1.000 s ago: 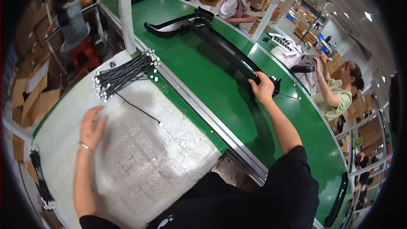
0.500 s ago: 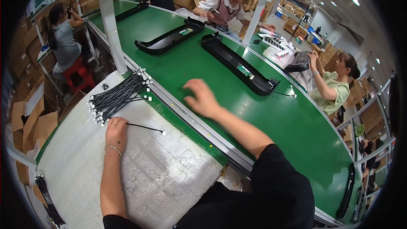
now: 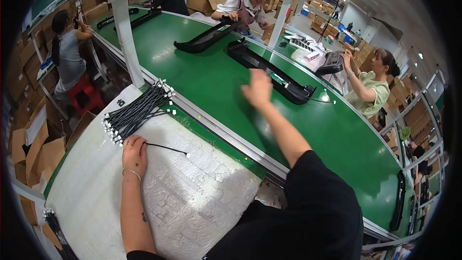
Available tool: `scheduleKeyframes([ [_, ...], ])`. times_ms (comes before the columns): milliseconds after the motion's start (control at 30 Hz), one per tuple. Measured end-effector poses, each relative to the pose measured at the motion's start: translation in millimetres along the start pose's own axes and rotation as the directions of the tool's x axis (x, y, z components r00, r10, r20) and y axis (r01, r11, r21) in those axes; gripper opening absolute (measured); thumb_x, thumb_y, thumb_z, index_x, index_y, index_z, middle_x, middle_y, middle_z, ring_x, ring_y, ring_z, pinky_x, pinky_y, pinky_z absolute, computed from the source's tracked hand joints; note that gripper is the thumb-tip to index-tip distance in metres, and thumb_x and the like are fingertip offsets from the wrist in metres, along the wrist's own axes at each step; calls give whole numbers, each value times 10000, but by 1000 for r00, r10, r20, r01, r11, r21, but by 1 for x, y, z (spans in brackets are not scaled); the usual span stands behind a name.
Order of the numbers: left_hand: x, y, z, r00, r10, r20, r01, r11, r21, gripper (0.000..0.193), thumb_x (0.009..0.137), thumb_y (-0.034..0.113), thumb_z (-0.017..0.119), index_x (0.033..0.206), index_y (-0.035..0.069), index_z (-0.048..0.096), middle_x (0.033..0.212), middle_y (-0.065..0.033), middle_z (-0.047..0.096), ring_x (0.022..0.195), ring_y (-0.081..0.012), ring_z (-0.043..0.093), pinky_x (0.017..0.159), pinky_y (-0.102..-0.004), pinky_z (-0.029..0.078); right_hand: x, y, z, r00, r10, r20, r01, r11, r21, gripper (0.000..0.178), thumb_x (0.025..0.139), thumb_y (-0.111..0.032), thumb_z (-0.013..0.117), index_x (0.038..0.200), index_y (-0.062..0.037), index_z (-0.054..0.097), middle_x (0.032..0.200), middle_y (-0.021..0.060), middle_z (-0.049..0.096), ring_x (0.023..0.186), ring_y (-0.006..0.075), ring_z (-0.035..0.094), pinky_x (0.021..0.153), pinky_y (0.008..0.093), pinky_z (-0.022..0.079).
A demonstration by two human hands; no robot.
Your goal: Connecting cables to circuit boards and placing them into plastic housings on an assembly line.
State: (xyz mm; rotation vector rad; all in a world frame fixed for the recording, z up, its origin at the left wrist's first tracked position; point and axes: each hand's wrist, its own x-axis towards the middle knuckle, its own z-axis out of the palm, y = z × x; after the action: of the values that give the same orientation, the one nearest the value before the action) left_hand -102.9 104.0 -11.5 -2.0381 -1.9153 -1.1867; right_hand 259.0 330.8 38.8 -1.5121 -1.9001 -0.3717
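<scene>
My left hand [image 3: 134, 154] rests on the white padded work surface [image 3: 202, 197], its fingers closed on a short black cable [image 3: 164, 148]. That cable trails to the right and ends in a white connector [image 3: 188, 155]. Just beyond the hand lies a bundle of black cables [image 3: 140, 110] with white connectors at both ends. Over the green belt, my right hand [image 3: 258, 88] reaches out with its fingers apart and holds nothing. It is beside a long black plastic housing [image 3: 252, 60] that carries a small green circuit board [image 3: 277, 79] and a thin wire.
Across the belt [image 3: 337, 154], a co-worker grips another black housing [image 3: 204, 38]. A white post [image 3: 126, 38] rises at the left. More cables [image 3: 57, 231] lie at the lower left. A person at the right holds a dark device [image 3: 331, 63].
My right hand has moved right and away from me, toward the nearer housing. The co-worker has taken hold of the other housing and lifted one end. My left hand keeps its cable.
</scene>
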Motion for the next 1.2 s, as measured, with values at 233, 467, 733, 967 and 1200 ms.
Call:
scheduleKeyframes([
  [233, 6, -3, 1, 999, -43, 1, 43, 997, -65, 132, 786, 2, 595, 916, 6, 619, 987, -132, 585, 987, -314, 528, 855, -369, 441, -39, 184, -24, 935, 317, 161, -236, 892, -384, 283, 722, -266, 707, 914, -70, 641, 929, 103, 624, 960, 280, 564, 857, 430, 407],
  [467, 4, -4, 2, 999, -35, 0, 35, 995, -89, 120, 786, 3, 590, 905, 5, 604, 1005, -135, 577, 988, -319, 525, 866, -370, 430, -78, 165, -24, 995, -6, -102, -1, 997, -74, 208, 685, -123, 714, 838, -50, 594, 816, 92, 551, 850, 290, 521, 823, 409, 352],
  [733, 4, -5, -4, 992, -103, 74, 111, 989, -99, 114, 796, 33, 575, 902, -4, 597, 1041, -140, 573, 1031, -323, 500, 904, -372, 401, -113, 95, -80, 988, -149, -41, 150, 988, 47, 208, 672, -95, 718, 798, -35, 564, 742, 108, 512, 757, 298, 507, 764, 395, 359],
  [967, 16, 12, 6, 988, -147, 54, 149, 988, -29, 126, 800, 16, 562, 926, 9, 578, 1054, -127, 558, 1038, -312, 491, 908, -366, 395, -36, 60, 7, 941, -284, -184, 303, 949, 86, 241, 666, -146, 714, 852, -56, 589, 827, 93, 556, 836, 295, 529, 757, 401, 376],
  [1200, 10, 5, 12, 992, -128, -18, 126, 989, -81, 112, 765, 3, 590, 877, 10, 594, 983, -136, 577, 952, -313, 534, 835, -376, 428, 174, -106, 145, 963, -100, -250, 196, 898, 393, 523, 668, -59, 659, 1171, -75, 515, 1173, 161, 502, 1109, 350, 464, 929, 438, 396],
])
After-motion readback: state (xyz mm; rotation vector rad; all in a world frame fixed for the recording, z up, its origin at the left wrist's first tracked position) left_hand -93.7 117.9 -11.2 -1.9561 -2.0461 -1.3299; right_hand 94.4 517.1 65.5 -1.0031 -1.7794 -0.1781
